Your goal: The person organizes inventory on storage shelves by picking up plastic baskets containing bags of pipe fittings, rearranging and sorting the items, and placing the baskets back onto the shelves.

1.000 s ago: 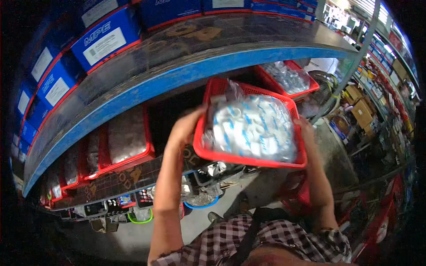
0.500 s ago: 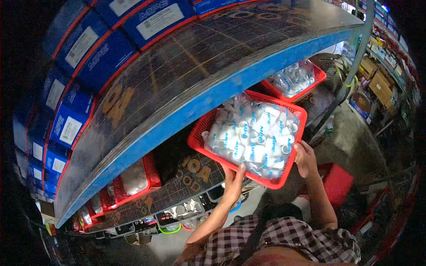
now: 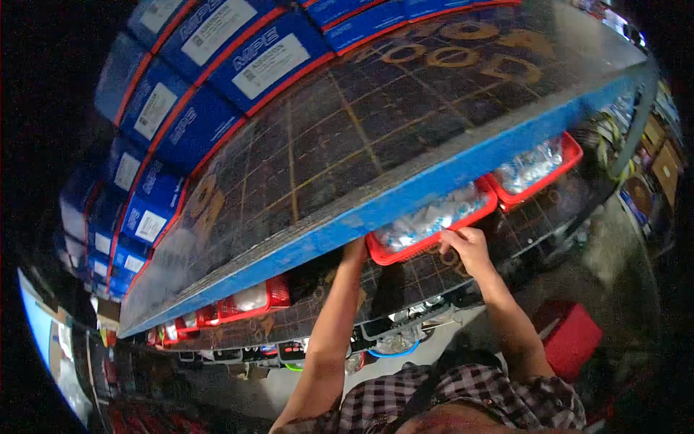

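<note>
A red plastic basket (image 3: 407, 251) is partly under the blue-edged upper shelf board (image 3: 303, 249), resting on or just above the lower shelf; I cannot tell which. Inside it lie clear bags (image 3: 434, 219) printed in blue, filled with white, ring-like plastic pieces. My right hand (image 3: 468, 249) has its fingers curled at the basket's front rim. At the basket's left end is my left hand (image 3: 354, 251), its fingers hidden beneath the board's edge.
A second red basket (image 3: 538, 173) of bagged pieces stands to the right. More red baskets (image 3: 253, 300) sit at left on the lower shelf (image 3: 332, 300). Blue boxes (image 3: 271, 65) are stacked on the upper board. Below hang dark bins (image 3: 405, 322); a red container (image 3: 567, 340) stands on the floor.
The basket has moved from in front of the shelf to partly beneath the upper board. Both hands went forward with it, and the left fingers passed out of sight. The view has shifted.
</note>
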`<state>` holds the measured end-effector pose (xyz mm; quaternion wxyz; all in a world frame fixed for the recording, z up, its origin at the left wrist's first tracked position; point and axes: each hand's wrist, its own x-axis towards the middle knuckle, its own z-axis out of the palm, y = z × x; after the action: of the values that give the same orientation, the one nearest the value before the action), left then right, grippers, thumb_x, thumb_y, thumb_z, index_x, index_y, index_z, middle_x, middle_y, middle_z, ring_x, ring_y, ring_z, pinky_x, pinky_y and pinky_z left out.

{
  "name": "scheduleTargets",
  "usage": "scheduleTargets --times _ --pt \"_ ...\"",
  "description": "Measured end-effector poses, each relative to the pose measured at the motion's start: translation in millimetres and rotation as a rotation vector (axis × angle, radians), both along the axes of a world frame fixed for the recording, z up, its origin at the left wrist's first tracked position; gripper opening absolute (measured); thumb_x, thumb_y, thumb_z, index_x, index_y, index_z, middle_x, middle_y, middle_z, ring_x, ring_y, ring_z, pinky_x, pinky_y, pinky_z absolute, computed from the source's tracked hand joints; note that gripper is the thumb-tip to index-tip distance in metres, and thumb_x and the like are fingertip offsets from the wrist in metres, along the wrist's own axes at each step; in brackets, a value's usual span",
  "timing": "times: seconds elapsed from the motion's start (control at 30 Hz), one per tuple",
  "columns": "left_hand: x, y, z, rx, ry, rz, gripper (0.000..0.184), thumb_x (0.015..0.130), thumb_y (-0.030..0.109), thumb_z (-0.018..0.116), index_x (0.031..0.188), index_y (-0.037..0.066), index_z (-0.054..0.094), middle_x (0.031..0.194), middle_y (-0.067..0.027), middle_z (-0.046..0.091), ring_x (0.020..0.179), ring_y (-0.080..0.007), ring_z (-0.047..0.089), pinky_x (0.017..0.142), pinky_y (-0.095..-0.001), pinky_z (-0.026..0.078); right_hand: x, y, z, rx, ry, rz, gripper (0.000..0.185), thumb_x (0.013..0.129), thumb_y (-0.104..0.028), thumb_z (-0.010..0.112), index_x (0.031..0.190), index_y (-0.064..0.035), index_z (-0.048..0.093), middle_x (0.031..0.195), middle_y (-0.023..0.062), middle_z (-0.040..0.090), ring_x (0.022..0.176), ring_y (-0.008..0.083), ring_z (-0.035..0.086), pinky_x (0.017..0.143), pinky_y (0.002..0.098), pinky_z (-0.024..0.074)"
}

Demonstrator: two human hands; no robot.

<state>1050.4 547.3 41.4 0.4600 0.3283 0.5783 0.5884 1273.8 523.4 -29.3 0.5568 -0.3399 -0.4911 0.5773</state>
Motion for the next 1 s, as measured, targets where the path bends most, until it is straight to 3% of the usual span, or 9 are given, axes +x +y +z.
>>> scheduleTargets --times 0.03,0.07,0.13,0.33,0.43,0.5,0.6,0.8,1.0 --pt "-64.2 7.9 -89.8 0.007 0.006 0.033 0.043 0.090 0.034 0.049 0.120 0.002 0.051 0.120 -0.0084 0.052 0.110 -0.0218 0.047 0.097 -0.0340 0.035 -2.2 -3.8 1.5 -0.038 0.017 -0.044 0.017 0.085 -0.016 0.061 0.081 0.0003 0.064 0.065 0.0026 0.061 0.061 0.0075 0.054 0.059 0.0227 0.0419" --pt "-105.6 27.3 -181.3 0.200 0.786 0.058 0.042 0.091 0.039 0.050 0.111 0.001 0.055 0.107 -0.0090 0.058 0.095 -0.0217 0.051 0.088 -0.0350 0.041 -3.2 -11.0 7.1 -0.079 0.033 -0.081 0.018 0.085 -0.018 0.060 0.081 0.0001 0.064 0.064 0.0025 0.061 0.060 0.0073 0.054 0.058 0.0225 0.0414" --pt "-67.6 -72.0 -83.0 0.049 0.467 -0.066 0.050 0.094 0.039 0.044 0.128 0.002 0.046 0.116 -0.0137 0.057 0.104 -0.0204 0.053 0.094 -0.0327 0.040 -0.9 -25.4 -3.1 -0.173 0.089 -0.146 0.024 0.083 -0.024 0.058 0.079 -0.0016 0.064 0.060 0.0021 0.057 0.055 0.0096 0.052 0.056 0.0232 0.0392" --pt "-174.6 -205.5 -61.5 0.064 -0.219 0.298 0.069 0.086 0.065 0.037 0.113 0.002 0.049 0.097 -0.0110 0.061 0.082 -0.0197 0.058 0.077 -0.0357 0.047 30.4 -107.5 -13.4 -0.148 0.202 -0.240 0.026 0.089 -0.022 0.049 0.077 0.0002 0.056 0.060 0.0059 0.050 0.056 0.0153 0.048 0.058 0.0298 0.0393" --pt "-242.5 -223.6 -34.6 0.122 -0.232 0.322 0.067 0.088 0.063 0.031 0.079 0.002 0.060 0.066 -0.0085 0.060 0.067 -0.0190 0.058 0.066 -0.0333 0.046 29.4 -132.4 -21.9 -0.019 0.058 -0.237 0.029 0.091 -0.023 0.048 0.077 0.0010 0.055 0.060 0.0052 0.050 0.055 0.0153 0.048 0.059 0.0295 0.0399" --pt "-255.5 -219.5 -18.0 0.033 -0.001 0.427 0.063 0.088 0.057 0.041 0.070 0.000 0.060 0.063 -0.0095 0.060 0.056 -0.0166 0.055 0.056 -0.0294 0.044 8.4 -147.4 -21.4 0.082 -0.129 -0.310 0.032 0.092 -0.026 0.048 0.078 0.0015 0.055 0.060 0.0043 0.051 0.054 0.0150 0.048 0.059 0.0291 0.0406" --pt "-287.1 -223.4 -11.1 -0.138 0.075 0.116 0.046 0.087 0.044 0.052 0.079 0.001 0.064 0.064 -0.0083 0.065 0.052 -0.0133 0.058 0.054 -0.0257 0.045 -62.9 -169.1 4.1 0.122 -0.141 -0.241 0.028 0.090 -0.026 0.050 0.080 -0.0023 0.059 0.062 0.0034 0.053 0.057 0.0123 0.049 0.065 0.0288 0.0417" --pt "-322.3 -234.2 -36.4 -0.009 -0.130 0.105 0.030 0.082 0.032 0.058 0.077 0.003 0.063 0.068 -0.0052 0.063 0.056 -0.0127 0.056 0.052 -0.0239 0.042 -282.0 -203.5 30.1 0.094 -0.308 -0.178 0.015 0.088 -0.010 0.053 0.093 -0.0017 0.064 0.087 0.0036 0.062 0.080 0.0096 0.055 0.070 0.0224 0.0433" --pt "-320.6 -282.1 -46.2 0.210 -0.041 0.102 0.032 0.088 0.025 0.050 0.066 0.002 0.059 0.061 -0.0014 0.057 0.056 -0.0096 0.051 0.056 -0.0248 0.041 -394.0 -243.0 112.8 0.807 -0.588 0.006 0.012 0.075 0.002 0.060 0.087 0.0000 0.063 0.084 0.0115 0.060 0.079 0.0233 0.059 0.071 0.0293 0.0464"
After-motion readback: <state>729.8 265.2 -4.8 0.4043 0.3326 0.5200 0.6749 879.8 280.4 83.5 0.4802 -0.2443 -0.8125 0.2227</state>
